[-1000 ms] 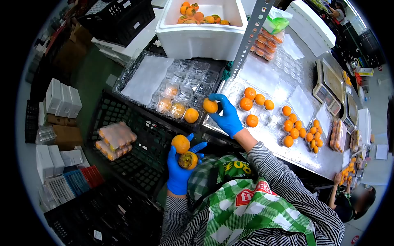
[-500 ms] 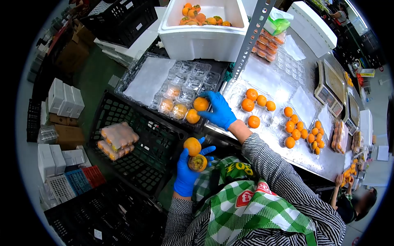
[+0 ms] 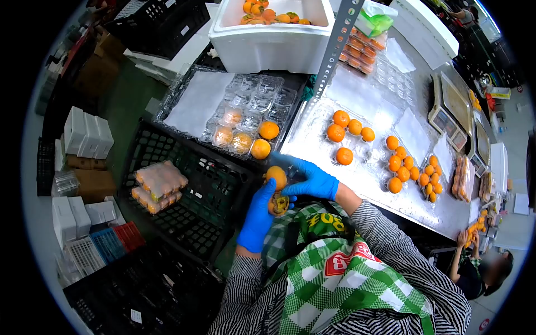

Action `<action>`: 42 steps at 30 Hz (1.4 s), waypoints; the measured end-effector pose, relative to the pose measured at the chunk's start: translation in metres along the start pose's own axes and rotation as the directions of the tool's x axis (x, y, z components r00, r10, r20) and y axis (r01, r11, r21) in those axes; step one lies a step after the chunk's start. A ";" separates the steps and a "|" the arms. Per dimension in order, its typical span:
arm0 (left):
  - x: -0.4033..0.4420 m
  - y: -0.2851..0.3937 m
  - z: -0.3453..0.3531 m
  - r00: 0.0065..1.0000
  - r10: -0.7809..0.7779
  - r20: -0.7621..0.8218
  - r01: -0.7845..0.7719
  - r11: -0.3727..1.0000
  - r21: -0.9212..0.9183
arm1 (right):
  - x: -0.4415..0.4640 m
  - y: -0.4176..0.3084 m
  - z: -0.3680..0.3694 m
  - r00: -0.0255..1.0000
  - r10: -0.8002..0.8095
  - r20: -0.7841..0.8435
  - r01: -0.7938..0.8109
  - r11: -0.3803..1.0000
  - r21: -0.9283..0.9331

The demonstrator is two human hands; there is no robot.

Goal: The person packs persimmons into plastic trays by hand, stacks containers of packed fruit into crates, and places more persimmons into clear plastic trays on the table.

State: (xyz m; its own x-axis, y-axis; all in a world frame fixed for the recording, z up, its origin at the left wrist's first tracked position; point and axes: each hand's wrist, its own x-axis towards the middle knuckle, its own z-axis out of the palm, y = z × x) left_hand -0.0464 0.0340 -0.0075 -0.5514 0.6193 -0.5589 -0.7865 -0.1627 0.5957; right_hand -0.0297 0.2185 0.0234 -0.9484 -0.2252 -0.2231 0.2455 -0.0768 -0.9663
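Lower held persimmon (image 3: pixel 277 208): calyx (image 3: pixel 280 201) toward camera; roundish, long axis unclear.

Produce-packing workroom: weighing scales (image 3: pixel 451 103), far right; metal table (image 3: pixel 413 207), right; white foam box (image 3: pixel 268 53), far; black lattice crate (image 3: pixel 215 181), left; clear moulded tray (image 3: pixel 261 102) bearing orange fruit (image 3: pixel 261 149).

Your left hand (image 3: pixel 258 216) and right hand (image 3: pixel 314 180) show bright blue, the two fruits (image 3: pixel 277 177) between them orange, your sleeves (image 3: pixel 399 251) black-and-white striped, your apron (image 3: pixel 312 273) green-and-white checked with a red patch (image 3: pixel 337 263). At the far side, the foam box (image 3: pixel 268 53) is plain white; to the left, the crate (image 3: pixel 219 212) is black and the small baskets (image 3: pixel 106 245) are white, blue and red.
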 end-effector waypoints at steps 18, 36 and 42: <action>-0.007 0.037 0.026 0.551 0.828 -0.099 -0.092 0.179 0.980 | 0.020 0.020 -0.022 0.847 -0.267 -0.460 -0.011 0.856 -0.517; 0.020 0.095 -0.019 0.425 0.901 -0.083 -0.086 0.131 0.988 | 0.094 0.012 -0.041 0.768 -0.354 -0.533 0.057 0.868 -0.494; 0.020 0.097 -0.013 0.431 0.898 -0.086 -0.132 0.157 0.979 | 0.128 0.007 -0.020 0.870 -0.373 -0.322 0.002 0.655 -0.755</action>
State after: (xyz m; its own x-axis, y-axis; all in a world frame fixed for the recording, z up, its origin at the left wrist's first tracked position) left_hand -0.1372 0.0208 0.0310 -0.9680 0.0548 0.2447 0.2215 0.6445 0.7318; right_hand -0.1532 0.2083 -0.0144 -0.9814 0.1453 0.1253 0.0078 0.6828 -0.7306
